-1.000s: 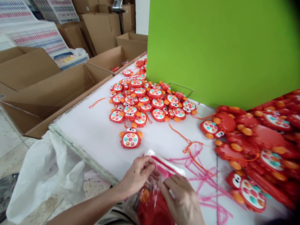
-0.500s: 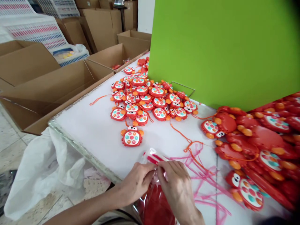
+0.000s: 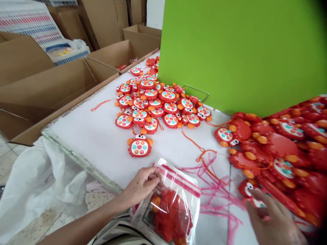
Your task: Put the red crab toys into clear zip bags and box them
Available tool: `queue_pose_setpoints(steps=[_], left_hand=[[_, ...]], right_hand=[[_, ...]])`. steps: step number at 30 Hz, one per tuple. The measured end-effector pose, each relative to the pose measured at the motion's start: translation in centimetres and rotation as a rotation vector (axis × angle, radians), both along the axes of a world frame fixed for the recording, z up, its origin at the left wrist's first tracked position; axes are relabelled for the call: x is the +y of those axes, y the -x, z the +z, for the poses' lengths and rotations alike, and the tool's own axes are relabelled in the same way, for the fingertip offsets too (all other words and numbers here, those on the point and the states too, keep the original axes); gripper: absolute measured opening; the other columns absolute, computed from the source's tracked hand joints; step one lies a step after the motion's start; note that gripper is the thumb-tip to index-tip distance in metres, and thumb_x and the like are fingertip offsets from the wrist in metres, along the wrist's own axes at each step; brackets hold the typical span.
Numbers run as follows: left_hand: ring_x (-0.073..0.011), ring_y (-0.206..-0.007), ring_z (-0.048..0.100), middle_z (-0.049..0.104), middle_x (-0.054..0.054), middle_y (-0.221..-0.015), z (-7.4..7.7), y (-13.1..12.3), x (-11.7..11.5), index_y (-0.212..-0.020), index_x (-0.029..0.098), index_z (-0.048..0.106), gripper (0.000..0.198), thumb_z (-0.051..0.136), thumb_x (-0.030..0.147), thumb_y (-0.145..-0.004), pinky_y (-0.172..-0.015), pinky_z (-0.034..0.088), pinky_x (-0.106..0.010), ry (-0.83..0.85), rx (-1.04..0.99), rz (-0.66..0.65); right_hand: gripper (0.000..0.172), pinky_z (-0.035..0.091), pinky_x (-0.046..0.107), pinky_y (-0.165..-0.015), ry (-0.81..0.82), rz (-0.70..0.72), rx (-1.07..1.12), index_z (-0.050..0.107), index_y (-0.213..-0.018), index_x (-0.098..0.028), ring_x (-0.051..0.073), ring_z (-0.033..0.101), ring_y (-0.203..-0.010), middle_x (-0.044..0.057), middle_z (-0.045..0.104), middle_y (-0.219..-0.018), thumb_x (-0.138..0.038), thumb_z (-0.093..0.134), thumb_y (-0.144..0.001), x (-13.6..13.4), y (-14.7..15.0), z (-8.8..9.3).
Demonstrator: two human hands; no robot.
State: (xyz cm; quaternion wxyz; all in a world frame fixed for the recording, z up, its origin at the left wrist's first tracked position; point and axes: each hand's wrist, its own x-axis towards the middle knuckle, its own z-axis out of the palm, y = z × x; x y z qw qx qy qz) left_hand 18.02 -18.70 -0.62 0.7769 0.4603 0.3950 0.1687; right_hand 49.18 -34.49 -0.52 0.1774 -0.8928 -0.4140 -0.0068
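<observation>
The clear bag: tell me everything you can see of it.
The clear bag looks like thin, glossy plastic, with pink-red stripes across its upper end. A red toy with orange parts shows inside. The bag slants at the table's near edge. The left hand grips its upper left side. Whether it is sealed, I cannot tell.

The right of the hands (image 3: 274, 219) is blurred — contact with the partly hidden crab toy (image 3: 248, 188) seems unclear.

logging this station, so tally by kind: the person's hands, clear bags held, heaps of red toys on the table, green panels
Hands: 2 (left hand, right hand)
Held clear bag: 1
Toy heaps: 2 (left heap, right heap)
Green panel: 1
Total: 6
</observation>
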Motion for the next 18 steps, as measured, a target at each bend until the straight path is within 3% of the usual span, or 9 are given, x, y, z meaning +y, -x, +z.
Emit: queue_pose_setpoints(steps=[2, 4, 8, 14, 18], left_hand=[[-0.0193, -0.070, 0.068, 0.067, -0.005, -0.074, 0.2, -0.1, 0.0, -0.079, 0.015, 0.054, 0.016, 0.055, 0.031, -0.081, -0.069, 0.055, -0.035, -0.001, 0.018, 0.003], [-0.0193, -0.070, 0.068, 0.067, -0.005, -0.073, 0.3, -0.1, 0.0, -0.077, 0.015, 0.054, 0.017, 0.055, 0.031, -0.081, -0.069, 0.055, -0.035, -0.007, 0.028, 0.004], [-0.0195, -0.071, 0.067, 0.066, -0.005, -0.075, 0.3, -0.2, -0.1, -0.078, 0.015, 0.054, 0.018, 0.055, 0.033, -0.082, -0.068, 0.055, -0.034, -0.017, 0.018, -0.009], [-0.0133, -0.064, 0.058, 0.061, 0.001, -0.068, 0.7, 0.4, 0.5, -0.085, 0.018, 0.055, 0.011, 0.048, 0.026, -0.084, -0.061, 0.043, -0.022, -0.290, 0.169, -0.076], [-0.0123, -0.063, 0.051, 0.056, 0.001, -0.066, 0.8, 0.3, 0.6, -0.071, 0.016, 0.056, 0.017, 0.041, 0.016, -0.079, -0.061, 0.039, -0.021, -0.340, 0.189, -0.096]], right_hand=[[0.031, 0.047, 0.031, -0.049, 0.011, 0.072, 0.350, 0.069, -0.086, -0.022, 0.020, 0.058, -0.050, 0.006, 0.067, -0.066, -0.046, 0.057, -0.070, 2.2, 3.7, 0.8], [0.032, 0.049, 0.028, -0.054, 0.093, 0.195, 0.716, 0.071, -0.084, -0.022, 0.020, 0.062, -0.058, 0.004, 0.070, -0.070, -0.049, 0.063, -0.069, 4.5, 6.7, 1.2], [0.029, 0.043, 0.023, -0.051, 0.122, 0.315, 1.085, 0.066, -0.077, -0.018, 0.014, 0.056, -0.056, 0.000, 0.063, -0.061, -0.044, 0.071, -0.066, 6.9, 8.7, 0.4], [0.022, 0.031, 0.021, -0.048, 0.072, 0.388, 1.029, 0.056, -0.065, -0.018, 0.009, 0.039, -0.052, -0.005, 0.044, -0.056, -0.036, 0.060, -0.077, 5.7, 7.6, -0.5], [0.018, 0.036, 0.021, -0.048, 0.065, 0.416, 0.864, 0.058, -0.066, -0.020, 0.011, 0.045, -0.052, -0.004, 0.048, -0.056, -0.027, 0.049, -0.080, 5.1, 8.6, -0.4]])
